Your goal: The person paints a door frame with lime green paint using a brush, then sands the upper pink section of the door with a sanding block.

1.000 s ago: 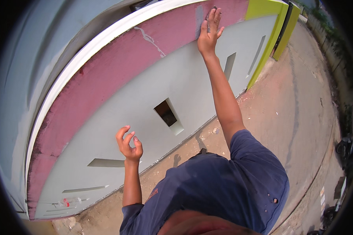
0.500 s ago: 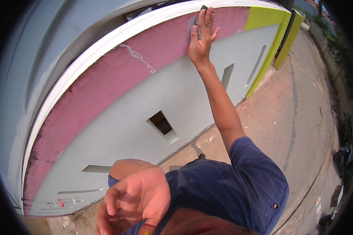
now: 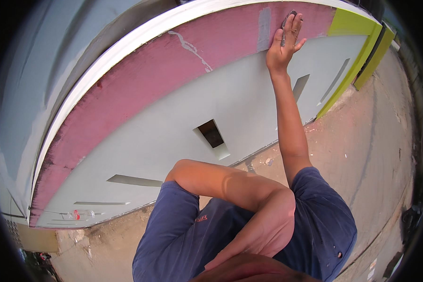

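My right hand (image 3: 282, 51) is raised at arm's length to the pink band (image 3: 145, 70) along the top of a wall. Its fingers lie straight over a thin dark grey pad (image 3: 284, 38), pressing it to the surface; the pad's exact kind is hard to make out. Just left of that hand, a pale grey upright patch (image 3: 264, 28) marks the pink. My left arm is folded across my chest. My left hand (image 3: 265, 230) is bent back close to me, empty as far as shows, fingers stretched and partly hidden low in the picture.
A jagged light streak (image 3: 190, 49) runs down the pink farther left. Below, the pale wall (image 3: 174, 122) has a square opening (image 3: 211, 134) and slanted slots. A white ledge (image 3: 127, 44) tops it. A yellow-green border (image 3: 355, 23) ends it at right, beside the paved ground (image 3: 357, 127).
My left hand has swung from the lower left across my chest to the right. My right hand and pad have shifted right along the pink, exposing the grey patch. The view has turned.
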`<action>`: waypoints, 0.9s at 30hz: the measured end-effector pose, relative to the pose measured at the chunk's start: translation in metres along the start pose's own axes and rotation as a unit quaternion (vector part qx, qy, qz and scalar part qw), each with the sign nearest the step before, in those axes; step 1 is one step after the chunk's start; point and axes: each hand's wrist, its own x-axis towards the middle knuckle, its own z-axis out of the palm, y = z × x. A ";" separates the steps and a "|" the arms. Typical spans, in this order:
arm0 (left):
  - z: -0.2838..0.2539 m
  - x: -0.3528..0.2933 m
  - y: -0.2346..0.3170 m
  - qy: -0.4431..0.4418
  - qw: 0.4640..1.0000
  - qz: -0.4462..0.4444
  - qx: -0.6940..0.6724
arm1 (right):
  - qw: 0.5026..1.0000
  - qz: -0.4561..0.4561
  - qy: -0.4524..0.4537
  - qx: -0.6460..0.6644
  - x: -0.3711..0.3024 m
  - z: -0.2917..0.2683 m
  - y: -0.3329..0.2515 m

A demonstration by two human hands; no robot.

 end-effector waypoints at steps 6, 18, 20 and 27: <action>-0.007 -0.037 0.003 -0.015 0.998 -0.024 -0.054 | 0.980 -0.132 -0.146 -0.041 -0.071 -0.007 0.007; -0.160 -0.297 0.205 -0.227 0.662 -0.701 0.135 | 0.967 -0.164 -0.193 -0.022 -0.084 0.018 -0.029; -0.170 -0.348 0.289 -0.263 0.475 -0.829 0.133 | 0.963 -0.176 -0.194 -0.066 -0.082 0.011 -0.010; -0.230 -0.422 0.534 -0.226 0.090 -0.968 0.059 | 0.993 0.111 0.031 -0.029 0.053 -0.016 0.055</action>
